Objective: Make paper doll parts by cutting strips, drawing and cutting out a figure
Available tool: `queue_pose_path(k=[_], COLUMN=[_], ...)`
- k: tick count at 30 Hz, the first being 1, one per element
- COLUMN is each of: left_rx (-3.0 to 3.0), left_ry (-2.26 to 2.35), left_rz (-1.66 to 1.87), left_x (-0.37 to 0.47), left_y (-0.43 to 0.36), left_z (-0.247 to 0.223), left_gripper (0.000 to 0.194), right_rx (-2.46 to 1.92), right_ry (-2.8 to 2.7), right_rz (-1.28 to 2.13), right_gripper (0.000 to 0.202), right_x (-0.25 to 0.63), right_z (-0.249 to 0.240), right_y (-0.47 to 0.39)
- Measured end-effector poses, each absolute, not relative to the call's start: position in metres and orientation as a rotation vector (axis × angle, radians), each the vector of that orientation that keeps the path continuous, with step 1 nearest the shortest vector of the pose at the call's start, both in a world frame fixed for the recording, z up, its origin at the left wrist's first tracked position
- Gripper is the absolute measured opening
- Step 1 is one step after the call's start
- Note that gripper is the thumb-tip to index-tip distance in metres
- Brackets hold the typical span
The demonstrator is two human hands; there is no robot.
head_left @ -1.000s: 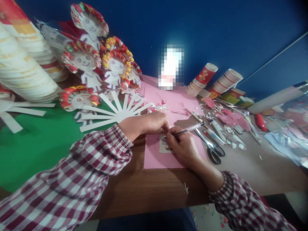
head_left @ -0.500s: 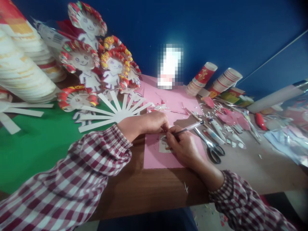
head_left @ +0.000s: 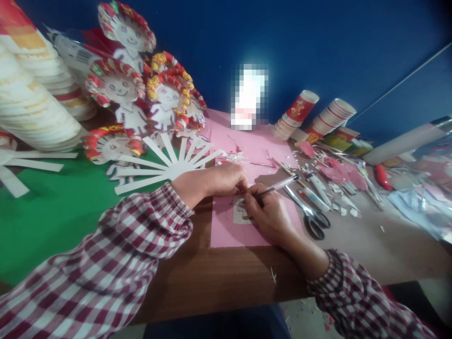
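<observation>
My right hand (head_left: 270,214) is closed around a clear-barrelled pen (head_left: 280,182). The pen's tip is down on a small white piece of paper (head_left: 240,218) that carries dark drawn lines. At the upper edge of that piece my left hand (head_left: 228,180) is curled, its fingertips together against the paper and partly hidden behind the knuckles. Beneath both lies a pink sheet (head_left: 226,235) on the wooden table. Just left of my left hand spreads a white paper shape cut into strips (head_left: 176,167).
Black-handled scissors (head_left: 314,223), glue tubes (head_left: 314,197) and paper scraps (head_left: 341,172) lie to the right. Paper cups (head_left: 300,110) stand behind. Paper dolls (head_left: 122,89), stacked bowls (head_left: 38,94) and a green sheet (head_left: 70,207) occupy the left. A blurred bright upright object (head_left: 249,96) is at the back.
The pen's tip has shifted very slightly, and the line at the left of the small white paper looks a little different. Both hands stay in place.
</observation>
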State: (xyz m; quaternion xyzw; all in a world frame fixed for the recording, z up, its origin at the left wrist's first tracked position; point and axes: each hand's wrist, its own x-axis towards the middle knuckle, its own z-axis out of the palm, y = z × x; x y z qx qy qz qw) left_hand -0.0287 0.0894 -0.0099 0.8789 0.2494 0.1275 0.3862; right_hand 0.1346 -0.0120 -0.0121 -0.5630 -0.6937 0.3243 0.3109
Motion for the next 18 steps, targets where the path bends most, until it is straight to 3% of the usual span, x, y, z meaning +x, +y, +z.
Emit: queue_pose_path(k=[18], left_rx=[2.326], left_ry=[0.586], left_rz=[0.236], left_x=[-0.0302], left_y=[0.091], left_z=[-0.0058], left_gripper=[0.015], right_rx=[-1.517], right_ry=[-1.806], right_rz=[0.745], right_gripper=[0.021], right_x=[0.1352], right_z=[-0.0084], right_y=[-0.0093])
